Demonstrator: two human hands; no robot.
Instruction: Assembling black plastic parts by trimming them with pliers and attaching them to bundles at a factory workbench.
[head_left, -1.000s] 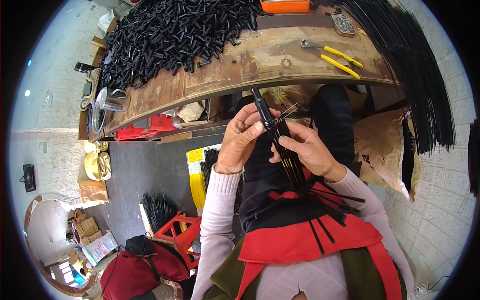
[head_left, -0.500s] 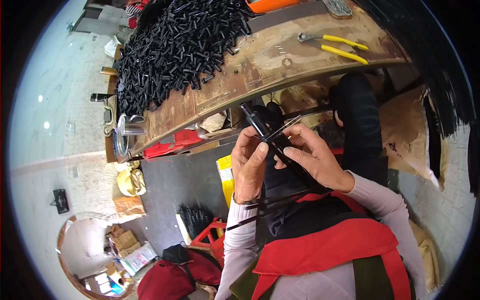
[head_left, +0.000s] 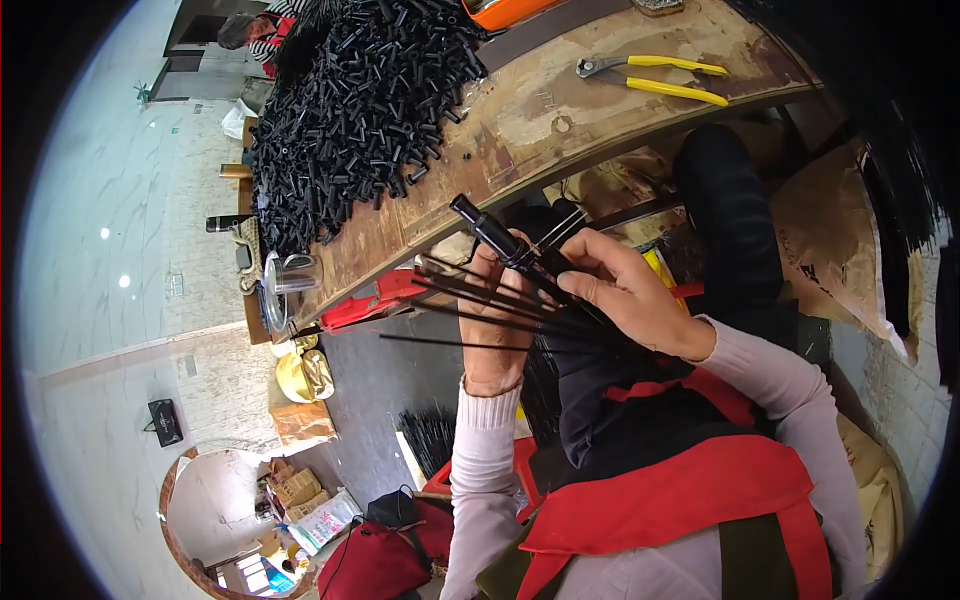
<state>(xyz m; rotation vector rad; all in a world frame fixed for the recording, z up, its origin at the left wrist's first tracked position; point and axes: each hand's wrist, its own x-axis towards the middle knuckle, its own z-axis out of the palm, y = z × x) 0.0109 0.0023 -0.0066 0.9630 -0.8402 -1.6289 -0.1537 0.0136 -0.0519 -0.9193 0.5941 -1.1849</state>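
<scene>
Both of my hands hold a black plastic tube (head_left: 487, 229) with long thin black rods (head_left: 470, 318) attached, looking like part of an umbrella frame. It is tilted, its narrow end pointing up and left towards the bench edge. My left hand (head_left: 492, 335) is closed round it from the left, its fingers partly hidden behind the tube and rods. My right hand (head_left: 640, 297) pinches it on the right, thumb on top. Several rods fan out across my left hand and wrist. Two thin metal-looking strips (head_left: 562, 228) stick up between the hands.
A wooden bench (head_left: 530, 150) carries a large heap of black plastic tubes (head_left: 360, 120), yellow-handled nippers (head_left: 660, 78) and an orange tray (head_left: 505, 12). A clear container (head_left: 292, 273) sits at its left end. Below are a red bag (head_left: 385, 550) and bundled black rods (head_left: 428, 440). Another person (head_left: 262, 35) is far left.
The rods have swung up and now fan out leftwards over my left hand. The tube's tip has shifted left. My left hand is now more behind the tube. Another person has come into view.
</scene>
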